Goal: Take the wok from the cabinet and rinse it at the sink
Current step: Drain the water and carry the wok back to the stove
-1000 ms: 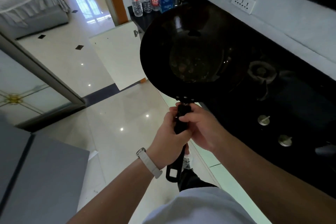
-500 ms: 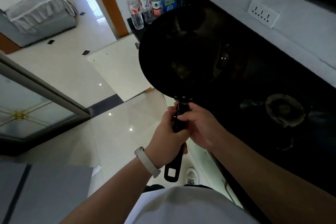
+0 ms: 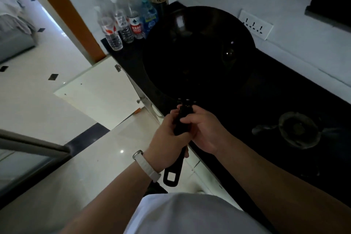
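Over the table's [image 3: 262, 104] near edge I carry the wok [image 3: 197, 53], left hand [image 3: 165, 137] and right hand [image 3: 206, 131] both curled round its handle [image 3: 182, 123]. No sink shows; next, I judge, turn to find it.

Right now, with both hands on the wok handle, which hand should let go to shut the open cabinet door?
Left, probably. The left hand is nearer the open cabinet door, and the right hand has a grip on the wok handle near the bowl.
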`<state>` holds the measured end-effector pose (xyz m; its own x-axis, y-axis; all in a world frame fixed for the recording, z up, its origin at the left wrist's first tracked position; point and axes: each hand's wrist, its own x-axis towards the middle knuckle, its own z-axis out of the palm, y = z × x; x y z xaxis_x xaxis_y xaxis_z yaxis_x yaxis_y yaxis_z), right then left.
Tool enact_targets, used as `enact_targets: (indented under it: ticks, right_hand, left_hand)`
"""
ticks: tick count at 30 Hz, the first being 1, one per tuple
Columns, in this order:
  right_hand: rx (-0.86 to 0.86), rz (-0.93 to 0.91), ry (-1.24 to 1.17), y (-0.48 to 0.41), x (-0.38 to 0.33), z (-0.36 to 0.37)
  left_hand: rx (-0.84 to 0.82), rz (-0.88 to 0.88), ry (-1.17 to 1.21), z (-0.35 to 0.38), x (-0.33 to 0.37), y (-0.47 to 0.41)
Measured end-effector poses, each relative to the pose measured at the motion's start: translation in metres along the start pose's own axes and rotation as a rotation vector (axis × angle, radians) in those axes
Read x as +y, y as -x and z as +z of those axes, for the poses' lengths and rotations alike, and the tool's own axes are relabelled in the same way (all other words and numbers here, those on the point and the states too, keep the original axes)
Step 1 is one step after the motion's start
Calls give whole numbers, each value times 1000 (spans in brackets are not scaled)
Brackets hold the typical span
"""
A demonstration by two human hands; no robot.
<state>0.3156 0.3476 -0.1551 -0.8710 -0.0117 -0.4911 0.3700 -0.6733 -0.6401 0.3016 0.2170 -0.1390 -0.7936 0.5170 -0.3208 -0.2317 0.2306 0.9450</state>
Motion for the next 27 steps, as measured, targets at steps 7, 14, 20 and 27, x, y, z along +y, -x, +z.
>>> enact_targets:
  ticks: [7,14,20,27]
  right_hand:
    - [155,-85,-81,-73,-3,58]
    - [293,-174,-193,-134,-2,115]
    - [385,-233,-275,-157,-5,123]
    - [445,-312,-354,-166,-17,101]
  left_hand:
    - [-186,-1,-65,-93,6,-71]
    - [-407,12,-134,-171,19,-132]
    - [-540,38,-167,-189,24,-166]
    - [-679,54,-241,-172,33,-202]
